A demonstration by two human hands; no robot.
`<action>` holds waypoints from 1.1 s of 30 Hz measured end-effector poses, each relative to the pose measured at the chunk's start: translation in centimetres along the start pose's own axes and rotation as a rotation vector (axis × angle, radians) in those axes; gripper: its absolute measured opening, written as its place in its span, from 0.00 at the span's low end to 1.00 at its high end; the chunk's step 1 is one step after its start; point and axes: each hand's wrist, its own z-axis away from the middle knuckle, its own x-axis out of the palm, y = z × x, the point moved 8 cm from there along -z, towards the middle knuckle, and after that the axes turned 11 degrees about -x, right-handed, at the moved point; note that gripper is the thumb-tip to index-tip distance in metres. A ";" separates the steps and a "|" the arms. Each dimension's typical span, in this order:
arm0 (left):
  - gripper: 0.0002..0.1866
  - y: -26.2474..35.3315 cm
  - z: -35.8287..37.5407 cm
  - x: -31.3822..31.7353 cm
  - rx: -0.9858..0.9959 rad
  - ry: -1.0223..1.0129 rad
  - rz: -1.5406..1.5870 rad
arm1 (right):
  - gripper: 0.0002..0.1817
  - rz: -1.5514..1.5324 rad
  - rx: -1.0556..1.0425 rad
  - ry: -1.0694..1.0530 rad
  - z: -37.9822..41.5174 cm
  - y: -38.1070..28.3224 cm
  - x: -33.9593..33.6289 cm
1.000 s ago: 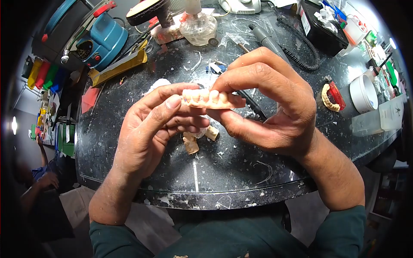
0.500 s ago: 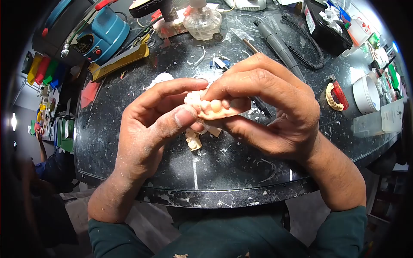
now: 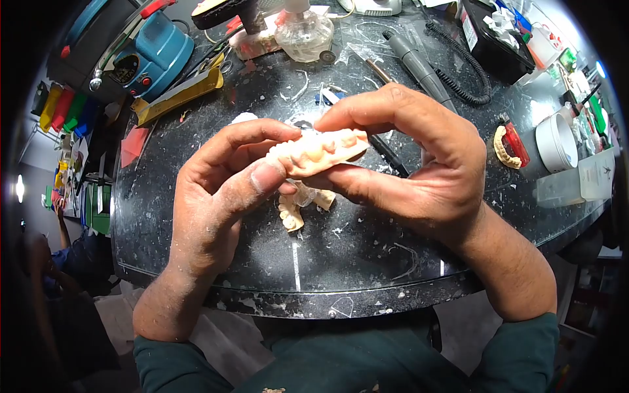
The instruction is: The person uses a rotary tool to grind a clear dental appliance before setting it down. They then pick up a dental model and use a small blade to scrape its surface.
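Note:
A cream dental model [image 3: 318, 154] with a row of teeth is held above the bench between both hands. My left hand [image 3: 219, 180] pinches its left end, thumb in front and fingers behind. On the other side, my right hand [image 3: 419, 160] has its thumb beneath the model and its index finger bent over the back edge. The teeth face up and toward me. Below, on the black bench, lies a second dental cast [image 3: 290, 215], partly hidden by the held model and my left fingers.
A grey handpiece [image 3: 419, 65] with a coiled cord lies at the back. A glass burner [image 3: 304, 36] and a blue machine [image 3: 154, 52] stand behind to the left. On the right are a tooth model with red base [image 3: 510, 145] and a white tub [image 3: 557, 143]. Another person's arm [image 3: 62, 226] shows far left.
My right index finger has lifted off the teeth to the model's back edge, exposing more of the tooth row. The model has shifted slightly left and tilted.

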 end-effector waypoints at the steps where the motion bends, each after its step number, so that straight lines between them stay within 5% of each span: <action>1: 0.21 -0.1 0.0 -0.1 -0.013 0.003 -0.006 | 0.17 0.031 -0.006 -0.014 0.0 0.0 0.0; 26: 0.27 0.1 -0.2 -0.1 0.021 -0.026 0.027 | 0.16 0.014 -0.076 0.010 -0.1 -0.7 0.1; 33: 0.33 1.6 0.3 -0.3 0.225 0.035 -0.023 | 0.18 -0.121 0.034 -0.020 0.0 0.0 0.8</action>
